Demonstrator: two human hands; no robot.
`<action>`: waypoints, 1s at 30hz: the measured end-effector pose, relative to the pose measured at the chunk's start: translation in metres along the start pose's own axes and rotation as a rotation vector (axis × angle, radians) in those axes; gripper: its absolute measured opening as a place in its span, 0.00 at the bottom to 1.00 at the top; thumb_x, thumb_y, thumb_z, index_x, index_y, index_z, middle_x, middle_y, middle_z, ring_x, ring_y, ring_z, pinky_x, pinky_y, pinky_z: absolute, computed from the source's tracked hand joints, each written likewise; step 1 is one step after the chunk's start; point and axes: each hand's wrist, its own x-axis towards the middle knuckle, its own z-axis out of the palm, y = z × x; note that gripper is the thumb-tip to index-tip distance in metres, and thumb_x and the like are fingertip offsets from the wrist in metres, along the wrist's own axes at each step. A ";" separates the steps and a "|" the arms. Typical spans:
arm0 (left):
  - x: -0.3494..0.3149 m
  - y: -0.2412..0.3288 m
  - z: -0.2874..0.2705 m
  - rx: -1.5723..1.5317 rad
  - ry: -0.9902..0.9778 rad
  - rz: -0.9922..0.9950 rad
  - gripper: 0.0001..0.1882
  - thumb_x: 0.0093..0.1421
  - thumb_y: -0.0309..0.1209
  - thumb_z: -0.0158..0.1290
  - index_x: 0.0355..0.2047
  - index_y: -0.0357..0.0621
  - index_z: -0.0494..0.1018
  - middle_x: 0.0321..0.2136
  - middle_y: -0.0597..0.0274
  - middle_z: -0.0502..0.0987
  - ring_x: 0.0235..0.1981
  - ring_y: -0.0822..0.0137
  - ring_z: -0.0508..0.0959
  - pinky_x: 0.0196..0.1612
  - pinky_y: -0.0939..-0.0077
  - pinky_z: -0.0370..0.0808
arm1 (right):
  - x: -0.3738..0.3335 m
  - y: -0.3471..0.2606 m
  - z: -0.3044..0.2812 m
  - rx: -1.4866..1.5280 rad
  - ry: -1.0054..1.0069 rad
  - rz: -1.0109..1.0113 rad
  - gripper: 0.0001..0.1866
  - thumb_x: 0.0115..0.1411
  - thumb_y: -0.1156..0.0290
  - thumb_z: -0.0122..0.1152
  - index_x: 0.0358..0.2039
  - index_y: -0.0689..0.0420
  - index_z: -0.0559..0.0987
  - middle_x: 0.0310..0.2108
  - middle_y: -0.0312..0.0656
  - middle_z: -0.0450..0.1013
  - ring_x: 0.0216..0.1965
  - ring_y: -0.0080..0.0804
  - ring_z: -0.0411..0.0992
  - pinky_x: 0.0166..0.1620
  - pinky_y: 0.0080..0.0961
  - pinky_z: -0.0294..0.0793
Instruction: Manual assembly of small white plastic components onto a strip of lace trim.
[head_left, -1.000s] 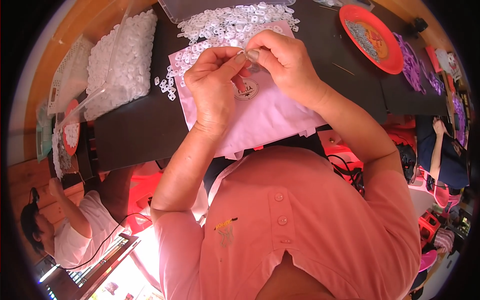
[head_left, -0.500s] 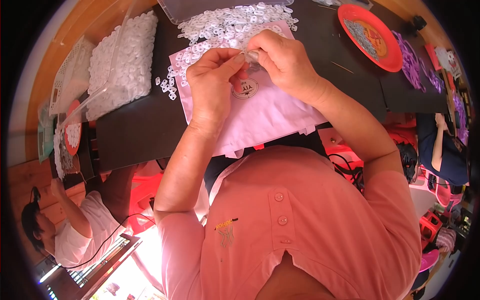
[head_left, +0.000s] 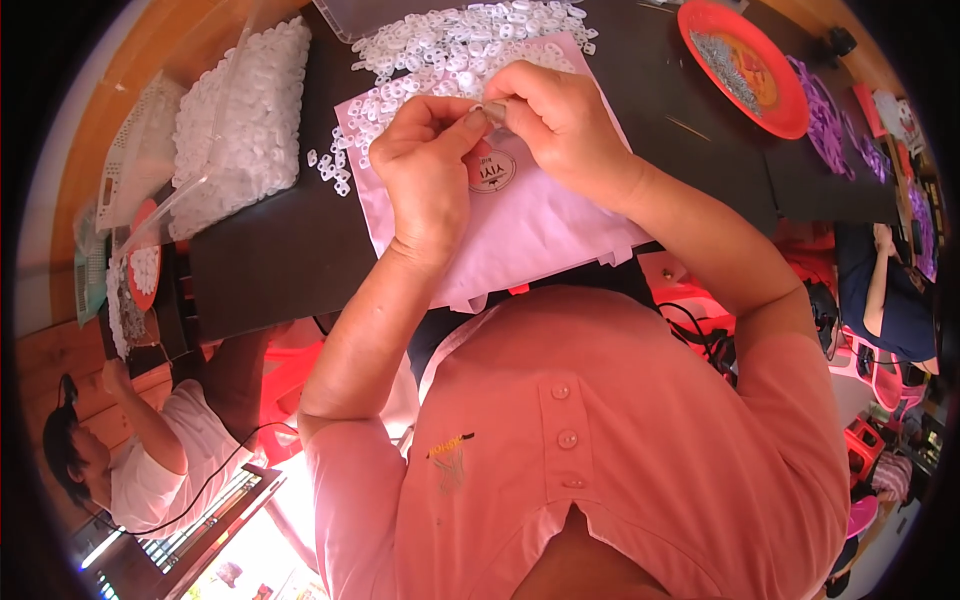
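Over a pink cloth bag (head_left: 540, 240) with a round printed mark, my left hand (head_left: 425, 165) and my right hand (head_left: 570, 125) meet at the fingertips. Both thumbs and forefingers are pinched together on a tiny white plastic piece (head_left: 488, 107), mostly covered by the fingers. Just beyond my hands, many small white plastic pieces (head_left: 450, 50) with holes lie spread over the bag's far part and the black table. A few loose ones (head_left: 330, 170) lie left of the bag.
A clear bin (head_left: 235, 130) full of white pieces stands at left. At far right are a red plate (head_left: 795, 110) with small grey metal parts, a thin stick (head_left: 688, 129) and purple strips (head_left: 820, 120). A seated person (head_left: 160, 450) works at lower left.
My hands stay pinched together in nearly the same place, with slight shifts of the fingertips. The whole view has tilted a little.
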 end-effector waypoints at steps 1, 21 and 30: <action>0.000 0.000 -0.001 -0.039 -0.017 -0.026 0.02 0.57 0.18 0.54 0.32 0.32 0.74 0.24 0.58 0.77 0.19 0.74 0.73 0.18 0.84 0.66 | -0.001 0.001 -0.001 0.058 -0.008 0.048 0.05 0.52 0.82 0.53 0.30 0.59 0.74 0.23 0.44 0.73 0.24 0.41 0.73 0.27 0.32 0.71; 0.003 0.008 0.001 0.104 -0.082 -0.091 0.03 0.59 0.23 0.55 0.32 0.34 0.74 0.23 0.61 0.76 0.19 0.76 0.71 0.21 0.83 0.66 | -0.002 0.003 -0.011 -0.074 -0.024 0.007 0.06 0.55 0.83 0.54 0.34 0.61 0.73 0.27 0.43 0.73 0.28 0.34 0.73 0.33 0.25 0.72; -0.005 -0.008 0.005 0.149 0.003 0.087 0.02 0.60 0.24 0.54 0.31 0.38 0.73 0.20 0.67 0.73 0.17 0.81 0.67 0.17 0.88 0.60 | -0.002 -0.014 -0.005 0.534 -0.056 0.574 0.04 0.57 0.76 0.58 0.28 0.64 0.75 0.17 0.35 0.71 0.18 0.18 0.67 0.21 0.19 0.65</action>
